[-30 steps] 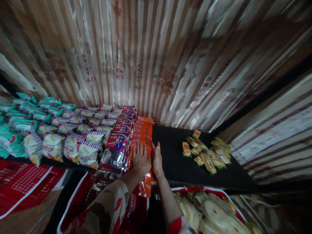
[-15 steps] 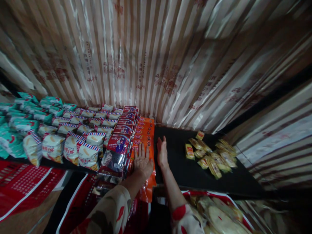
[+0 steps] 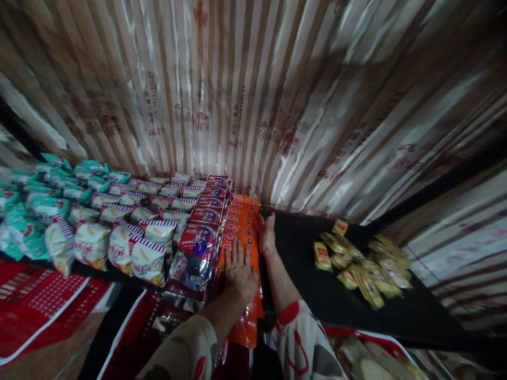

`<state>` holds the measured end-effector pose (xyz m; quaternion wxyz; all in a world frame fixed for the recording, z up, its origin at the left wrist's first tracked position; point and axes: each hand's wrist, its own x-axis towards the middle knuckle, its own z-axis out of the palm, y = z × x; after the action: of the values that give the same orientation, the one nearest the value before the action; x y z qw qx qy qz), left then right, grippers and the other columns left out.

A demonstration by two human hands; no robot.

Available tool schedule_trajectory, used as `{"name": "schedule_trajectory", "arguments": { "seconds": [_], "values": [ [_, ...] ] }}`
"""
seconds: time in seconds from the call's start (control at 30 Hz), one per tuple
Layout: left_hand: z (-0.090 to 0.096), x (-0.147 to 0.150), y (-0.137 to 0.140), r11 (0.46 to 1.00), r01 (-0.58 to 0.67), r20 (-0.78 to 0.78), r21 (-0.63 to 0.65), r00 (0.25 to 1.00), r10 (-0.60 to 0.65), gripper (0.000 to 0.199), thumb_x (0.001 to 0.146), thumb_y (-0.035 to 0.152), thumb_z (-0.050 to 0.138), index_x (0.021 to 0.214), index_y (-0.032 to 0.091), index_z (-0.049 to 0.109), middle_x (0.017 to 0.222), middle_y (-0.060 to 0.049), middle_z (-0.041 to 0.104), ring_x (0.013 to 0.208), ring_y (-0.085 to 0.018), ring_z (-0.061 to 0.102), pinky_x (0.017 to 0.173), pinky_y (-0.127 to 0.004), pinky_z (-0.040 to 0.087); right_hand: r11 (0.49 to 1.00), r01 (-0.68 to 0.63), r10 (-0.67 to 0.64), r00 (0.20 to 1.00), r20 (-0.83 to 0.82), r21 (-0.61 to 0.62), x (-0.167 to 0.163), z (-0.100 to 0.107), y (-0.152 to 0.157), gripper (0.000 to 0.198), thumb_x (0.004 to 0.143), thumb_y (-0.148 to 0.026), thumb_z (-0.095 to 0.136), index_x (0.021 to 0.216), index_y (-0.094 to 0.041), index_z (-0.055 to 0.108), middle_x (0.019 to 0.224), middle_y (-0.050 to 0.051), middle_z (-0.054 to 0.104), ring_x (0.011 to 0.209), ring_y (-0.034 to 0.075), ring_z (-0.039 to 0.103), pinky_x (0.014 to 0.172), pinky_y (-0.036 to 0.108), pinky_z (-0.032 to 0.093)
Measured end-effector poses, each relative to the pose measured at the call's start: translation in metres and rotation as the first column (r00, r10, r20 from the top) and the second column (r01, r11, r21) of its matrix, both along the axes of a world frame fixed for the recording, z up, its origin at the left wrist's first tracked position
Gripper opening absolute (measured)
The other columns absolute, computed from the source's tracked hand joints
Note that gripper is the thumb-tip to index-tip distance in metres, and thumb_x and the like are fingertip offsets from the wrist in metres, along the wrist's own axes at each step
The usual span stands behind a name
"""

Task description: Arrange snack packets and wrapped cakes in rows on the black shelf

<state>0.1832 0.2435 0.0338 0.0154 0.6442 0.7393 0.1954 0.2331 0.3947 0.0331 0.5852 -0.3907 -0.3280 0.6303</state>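
Observation:
My left hand [image 3: 241, 269] lies flat, fingers spread, on a row of overlapping orange snack packets [image 3: 242, 221]. Along their right edge my right hand [image 3: 267, 235] stands upright on its side, its fingers stretched out and its palm against the packets. Just left of the orange row is an overlapping row of dark red and purple snack packets [image 3: 200, 240]. The front ends of both rows hang over the front edge of the black shelf [image 3: 295, 248].
White snack bags with striped tops [image 3: 147, 259] and teal bags [image 3: 48, 208] fill the shelf's left. Small yellow packets [image 3: 366, 272] lie loosely at the right. Red baskets [image 3: 43, 303] stand below the front edge. A striped curtain [image 3: 222, 105] hangs behind.
My right hand has moved in against the orange packets' right edge, closing the gap. My left hand stays flat on them. The view has shifted slightly left.

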Motion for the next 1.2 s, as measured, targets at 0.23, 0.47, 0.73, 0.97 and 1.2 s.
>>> {"name": "schedule_trajectory", "arguments": {
  "seconds": [0.23, 0.47, 0.73, 0.97, 1.2],
  "values": [
    [-0.005, 0.001, 0.003, 0.999, -0.006, 0.049, -0.038, 0.999, 0.008, 0.058, 0.087, 0.041, 0.040, 0.139, 0.017, 0.039, 0.150, -0.011, 0.031, 0.139, -0.031, 0.021, 0.112, -0.056, 0.016, 0.998, -0.047, 0.048, 0.998, 0.031, -0.029, -0.006, 0.005, 0.007, 0.074, 0.090, -0.056, 0.037, 0.146, -0.035, -0.008, 0.139, 0.005, 0.049, 0.123, 0.014, 0.050, 0.108, 0.039, 0.032],
    [0.004, 0.000, 0.002, 0.992, -0.003, 0.039, -0.128, 0.999, 0.008, 0.059, 0.087, 0.043, 0.037, 0.140, 0.016, 0.038, 0.150, -0.011, 0.030, 0.140, -0.029, 0.021, 0.114, -0.054, 0.013, 0.999, 0.018, -0.020, 0.998, 0.063, 0.036, -0.010, -0.003, 0.007, 0.081, 0.084, -0.063, 0.041, 0.147, -0.032, 0.001, 0.139, 0.008, 0.049, 0.125, 0.018, 0.048, 0.109, 0.044, 0.030],
    [0.017, -0.002, 0.000, 0.986, 0.024, 0.060, -0.166, 0.998, -0.014, 0.057, 0.087, 0.039, 0.039, 0.140, 0.019, 0.037, 0.150, -0.007, 0.030, 0.141, -0.032, 0.015, 0.113, -0.058, 0.012, 0.987, 0.050, -0.078, 0.980, 0.182, 0.152, 0.000, 0.000, -0.004, 0.078, 0.082, -0.064, 0.044, 0.146, -0.027, 0.020, 0.133, 0.006, 0.055, 0.127, 0.019, 0.046, 0.112, 0.044, 0.023],
    [0.022, -0.002, -0.003, 0.993, -0.005, -0.017, -0.114, 1.000, 0.003, 0.060, 0.088, 0.035, 0.037, 0.145, 0.021, 0.026, 0.154, -0.005, 0.021, 0.142, -0.032, 0.008, 0.114, -0.056, 0.005, 0.986, 0.045, -0.071, 0.984, 0.164, 0.159, 0.019, 0.004, -0.006, 0.083, 0.081, -0.065, 0.043, 0.147, -0.021, 0.017, 0.132, 0.010, 0.055, 0.127, 0.018, 0.046, 0.110, 0.041, 0.028],
    [0.016, -0.002, -0.001, 0.992, 0.015, 0.002, -0.128, 1.000, -0.015, 0.059, 0.089, 0.038, 0.036, 0.144, 0.021, 0.028, 0.153, -0.006, 0.023, 0.142, -0.032, 0.010, 0.114, -0.057, 0.009, 0.997, 0.022, -0.032, 0.988, 0.150, 0.069, -0.001, -0.002, 0.022, 0.083, 0.080, -0.068, 0.043, 0.147, -0.027, 0.016, 0.134, 0.007, 0.054, 0.127, 0.019, 0.046, 0.110, 0.042, 0.029]
  ]
}}
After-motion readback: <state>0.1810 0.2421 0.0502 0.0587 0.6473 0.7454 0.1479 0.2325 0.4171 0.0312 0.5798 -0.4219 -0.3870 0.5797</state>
